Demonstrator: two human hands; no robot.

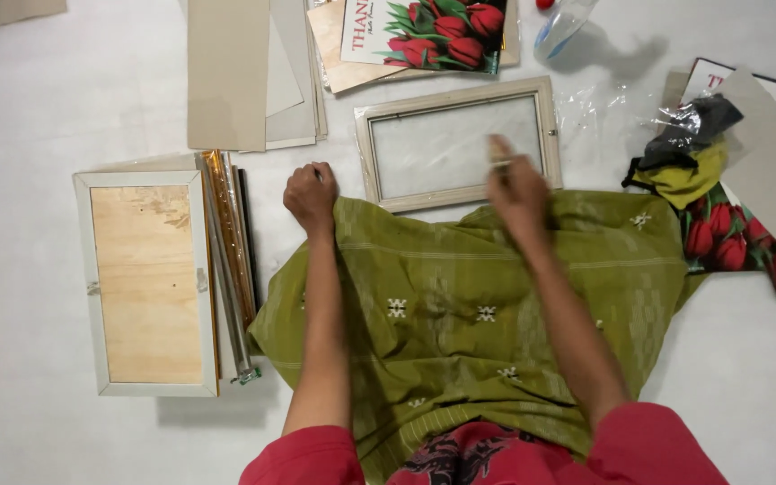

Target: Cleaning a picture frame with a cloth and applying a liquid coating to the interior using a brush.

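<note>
An empty white picture frame with a pane of glass lies face up on the white floor just beyond a green patterned cloth over my lap. My right hand is blurred with motion over the frame's lower right part, with something small and pale between its fingertips; what it is I cannot tell. My left hand is a closed fist resting on the floor at the cloth's upper left edge, left of the frame.
At left a second frame lies face down showing its plywood back, with gold and dark frame strips beside it. Grey cardboard sheets and tulip prints lie at the top. Cloths, plastic wrap and more tulip prints lie at right.
</note>
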